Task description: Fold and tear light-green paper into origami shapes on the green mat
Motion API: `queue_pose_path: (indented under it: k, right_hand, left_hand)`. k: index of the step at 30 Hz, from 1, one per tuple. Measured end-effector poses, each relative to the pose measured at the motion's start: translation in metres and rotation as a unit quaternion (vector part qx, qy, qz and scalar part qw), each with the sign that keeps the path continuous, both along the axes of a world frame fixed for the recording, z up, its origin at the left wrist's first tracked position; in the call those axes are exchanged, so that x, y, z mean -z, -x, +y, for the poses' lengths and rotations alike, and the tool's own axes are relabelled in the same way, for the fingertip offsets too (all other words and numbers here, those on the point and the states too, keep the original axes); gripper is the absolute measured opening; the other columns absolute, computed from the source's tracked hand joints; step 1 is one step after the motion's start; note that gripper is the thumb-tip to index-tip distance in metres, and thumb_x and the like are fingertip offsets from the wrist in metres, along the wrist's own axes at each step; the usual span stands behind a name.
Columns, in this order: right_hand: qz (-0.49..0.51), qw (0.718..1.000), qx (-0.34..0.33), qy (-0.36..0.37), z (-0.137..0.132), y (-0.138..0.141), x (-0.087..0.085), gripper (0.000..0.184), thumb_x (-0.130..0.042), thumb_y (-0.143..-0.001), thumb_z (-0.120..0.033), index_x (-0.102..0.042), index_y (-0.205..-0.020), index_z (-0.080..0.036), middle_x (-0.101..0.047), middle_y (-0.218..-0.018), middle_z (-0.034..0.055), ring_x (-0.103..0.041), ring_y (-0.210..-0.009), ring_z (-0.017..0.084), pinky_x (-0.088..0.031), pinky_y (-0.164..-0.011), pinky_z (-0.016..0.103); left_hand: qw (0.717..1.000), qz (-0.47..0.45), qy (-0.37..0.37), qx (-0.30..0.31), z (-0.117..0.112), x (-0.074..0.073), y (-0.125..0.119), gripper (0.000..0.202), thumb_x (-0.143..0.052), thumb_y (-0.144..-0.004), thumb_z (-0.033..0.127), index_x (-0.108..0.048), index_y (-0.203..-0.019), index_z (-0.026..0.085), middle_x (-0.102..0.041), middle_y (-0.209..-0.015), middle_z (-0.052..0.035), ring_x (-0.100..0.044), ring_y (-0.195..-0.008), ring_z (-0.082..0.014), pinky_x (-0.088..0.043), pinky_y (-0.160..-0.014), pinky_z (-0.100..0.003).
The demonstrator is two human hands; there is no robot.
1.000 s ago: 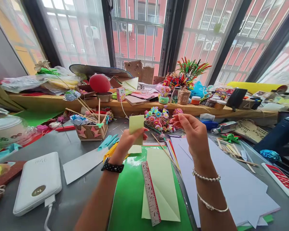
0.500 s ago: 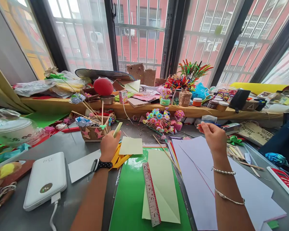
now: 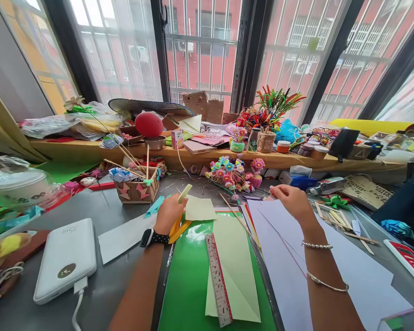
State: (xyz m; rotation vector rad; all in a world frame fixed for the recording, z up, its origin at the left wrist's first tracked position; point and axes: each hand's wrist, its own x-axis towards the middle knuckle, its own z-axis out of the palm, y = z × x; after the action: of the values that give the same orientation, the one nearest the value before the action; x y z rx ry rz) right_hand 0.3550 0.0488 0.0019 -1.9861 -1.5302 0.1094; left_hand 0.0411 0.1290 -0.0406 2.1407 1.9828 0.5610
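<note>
Your left hand (image 3: 168,212) sits just left of centre, fingers closed around a pale green slip (image 3: 184,193) that sticks up and to the right from your grip. Half a second ago this hand was further left, beside the star-patterned box (image 3: 136,189). It has since slid right, so the slip now stands just above the left corner of the pale green square (image 3: 200,209). That square has stayed flat at the top of the green mat (image 3: 186,285).

Your right hand (image 3: 292,198) has dropped from its raised position and moved left. It is now low over the upper left edge of the white sheets (image 3: 290,266), right of centre. Its fingertips are drawn together and point left, but you cannot tell from here whether they grip anything.

The ruler (image 3: 219,278) lies across the folded green sheet (image 3: 239,276) in the lower middle, unchanged. The power bank (image 3: 65,259) rests at lower left as before.
</note>
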Motion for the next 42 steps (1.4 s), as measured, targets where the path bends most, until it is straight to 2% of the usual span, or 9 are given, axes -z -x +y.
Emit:
queue_pose_path:
  k: [4,11,16,21,28,33,36,39,42]
  right_hand:
    - [-0.094,0.964,-0.044,0.245,0.005,-0.001,0.019,0.025,-0.048,-0.073,-0.035,-0.061,-0.084,-0.016,-0.064,-0.090,0.0064,-0.058,-0.084,0.019,-0.039,-0.067,0.024]
    - [-0.100,0.941,-0.001,0.325,0.017,0.032,0.048,0.050,-0.054,-0.068,-0.046,-0.052,-0.105,-0.011,-0.053,-0.110,0.0161,-0.048,-0.101,0.028,-0.039,-0.077,0.034]
    - [-0.103,0.935,0.041,0.336,0.018,0.052,0.046,0.055,-0.051,-0.071,-0.046,-0.045,-0.111,-0.009,-0.043,-0.119,0.0203,-0.041,-0.108,0.031,-0.038,-0.079,0.041]
    - [-0.121,0.944,0.036,0.305,0.020,0.060,0.052,0.050,-0.052,-0.072,-0.031,-0.040,-0.116,-0.010,-0.033,-0.128,0.0189,-0.033,-0.114,0.030,-0.036,-0.080,0.043]
    - [-0.136,0.958,0.008,0.251,0.021,0.062,0.050,0.045,-0.045,-0.070,-0.010,-0.042,-0.115,-0.007,-0.050,-0.111,0.0171,-0.051,-0.097,0.026,-0.040,-0.073,0.031]
    - [-0.135,0.966,-0.006,0.219,0.013,0.042,0.030,0.069,-0.042,-0.071,-0.007,-0.012,-0.132,-0.012,-0.051,-0.110,0.0155,-0.055,-0.091,0.021,-0.038,-0.067,0.025]
    - [-0.152,0.961,-0.017,0.229,0.010,0.036,0.025,0.058,-0.039,-0.073,-0.007,-0.028,-0.128,-0.020,-0.047,-0.116,0.0128,-0.053,-0.095,0.020,-0.038,-0.071,0.025]
    - [-0.168,0.953,-0.010,0.251,0.012,0.045,0.030,0.038,-0.036,-0.074,-0.007,-0.055,-0.107,-0.013,-0.046,-0.115,0.0160,-0.052,-0.096,0.024,-0.039,-0.073,0.031]
    - [-0.176,0.951,0.004,0.255,0.016,0.061,0.040,0.032,-0.039,-0.076,-0.011,-0.055,-0.104,-0.006,-0.043,-0.117,0.0215,-0.048,-0.101,0.027,-0.040,-0.075,0.037]
  left_hand:
    - [1.000,-0.021,-0.008,0.011,-0.001,0.002,0.001,0.021,-0.042,-0.072,0.034,-0.055,-0.070,0.018,-0.062,-0.073,-0.0070,-0.056,-0.073,-0.0223,-0.033,-0.056,-0.025]
    - [0.992,-0.122,-0.020,0.027,-0.003,-0.009,-0.002,0.026,-0.038,-0.073,0.040,-0.052,-0.067,0.019,-0.060,-0.069,-0.0050,-0.055,-0.073,-0.0217,-0.036,-0.059,-0.027]
    - [0.941,-0.308,0.060,0.127,-0.009,-0.010,-0.024,0.039,-0.034,-0.073,0.050,-0.051,-0.068,0.016,-0.061,-0.074,-0.0060,-0.057,-0.066,-0.0164,-0.042,-0.059,-0.025]
    - [0.889,-0.374,0.181,0.194,-0.015,0.008,-0.052,0.036,-0.048,-0.066,0.049,-0.054,-0.062,0.014,-0.061,-0.063,-0.0043,-0.055,-0.055,-0.0142,-0.044,-0.054,-0.026]
    - [0.859,-0.413,0.241,0.181,-0.011,0.028,-0.059,0.037,-0.055,-0.059,0.049,-0.055,-0.063,0.012,-0.061,-0.063,-0.0051,-0.056,-0.053,-0.0148,-0.044,-0.054,-0.028]
    - [0.848,-0.434,0.254,0.170,-0.002,0.037,-0.057,0.038,-0.058,-0.057,0.049,-0.054,-0.066,0.012,-0.061,-0.065,-0.0054,-0.056,-0.054,-0.0140,-0.044,-0.056,-0.027]
    - [0.845,-0.438,0.257,0.168,-0.002,0.041,-0.057,0.037,-0.059,-0.057,0.048,-0.055,-0.066,0.012,-0.061,-0.066,-0.0051,-0.056,-0.055,-0.0137,-0.044,-0.057,-0.026]
    - [0.845,-0.437,0.259,0.166,-0.004,0.039,-0.057,0.036,-0.059,-0.058,0.047,-0.055,-0.067,0.012,-0.061,-0.067,-0.0052,-0.057,-0.057,-0.0141,-0.044,-0.057,-0.026]
    - [0.848,-0.433,0.258,0.166,-0.007,0.036,-0.056,0.036,-0.059,-0.058,0.047,-0.055,-0.069,0.012,-0.062,-0.067,-0.0051,-0.057,-0.058,-0.0148,-0.044,-0.057,-0.026]
